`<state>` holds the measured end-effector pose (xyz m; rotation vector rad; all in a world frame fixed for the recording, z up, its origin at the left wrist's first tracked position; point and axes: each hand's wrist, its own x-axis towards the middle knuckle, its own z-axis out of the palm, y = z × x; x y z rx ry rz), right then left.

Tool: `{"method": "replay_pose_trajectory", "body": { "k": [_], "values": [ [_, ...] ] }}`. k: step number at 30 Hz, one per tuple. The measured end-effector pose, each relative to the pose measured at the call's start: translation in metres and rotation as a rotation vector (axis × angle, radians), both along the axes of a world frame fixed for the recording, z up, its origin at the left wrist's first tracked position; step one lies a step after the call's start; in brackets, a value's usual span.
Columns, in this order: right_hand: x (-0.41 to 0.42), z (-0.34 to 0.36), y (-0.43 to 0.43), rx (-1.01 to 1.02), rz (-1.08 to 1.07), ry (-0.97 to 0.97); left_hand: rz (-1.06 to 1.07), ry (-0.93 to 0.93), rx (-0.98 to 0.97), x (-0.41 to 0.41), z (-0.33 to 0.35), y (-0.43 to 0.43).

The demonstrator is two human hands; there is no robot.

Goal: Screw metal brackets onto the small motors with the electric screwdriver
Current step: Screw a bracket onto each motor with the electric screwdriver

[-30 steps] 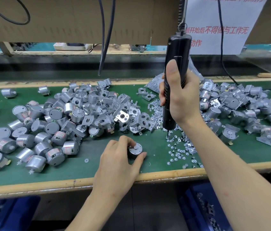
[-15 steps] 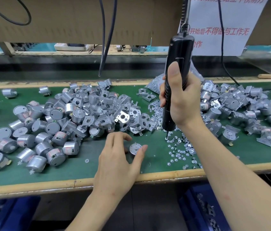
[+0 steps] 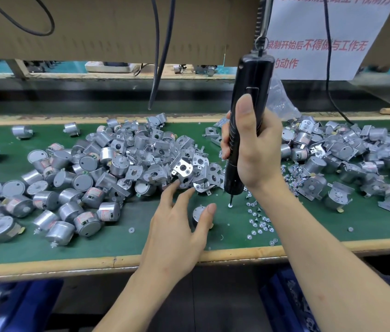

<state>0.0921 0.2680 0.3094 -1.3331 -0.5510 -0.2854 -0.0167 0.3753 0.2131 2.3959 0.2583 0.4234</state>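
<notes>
— How far along is it?

— Far from over, I'd judge. Left of the left hand (image 3: 177,226) lies a big heap of bare silver cylindrical motors (image 3: 52,195), none with a bracket.

— And that hand?

— Fingers spread, holding nothing. The fingertips reach the pile of flat perforated metal brackets (image 3: 184,167) just beyond them, and the thumb touches one small round motor (image 3: 200,213) (no bracket on it yet).

— The tool?

— The right hand (image 3: 254,149) grips the black electric screwdriver (image 3: 244,130) upright. Its bit is down among the small silver screws (image 3: 258,219) scattered just below that wrist.

— Anything done?

— Right of that hand, a heap of bracketed motors (image 3: 347,159) looks finished. At least as many seem to remain.
</notes>
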Motion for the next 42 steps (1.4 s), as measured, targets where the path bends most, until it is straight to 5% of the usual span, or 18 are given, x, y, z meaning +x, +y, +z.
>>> {"method": "replay_pose_trajectory", "body": {
  "k": [12,21,25,34,42],
  "values": [
    [-0.004,-0.001,-0.004,0.006,0.003,0.021,-0.008,0.031,0.123,0.005,0.001,-0.003],
    [-0.006,0.000,-0.005,-0.095,-0.108,0.002,0.042,-0.309,-0.063,0.000,0.005,-0.003],
    [0.001,0.009,-0.005,-0.113,-0.154,-0.023,0.000,-0.321,-0.048,-0.004,0.004,-0.007],
    [-0.002,-0.012,-0.005,-0.130,0.007,-0.003,-0.083,-0.208,0.039,0.004,0.000,0.003],
    [-0.007,-0.011,0.005,-0.095,0.117,0.004,0.012,-0.319,0.036,0.002,-0.003,-0.001]
  ]
}}
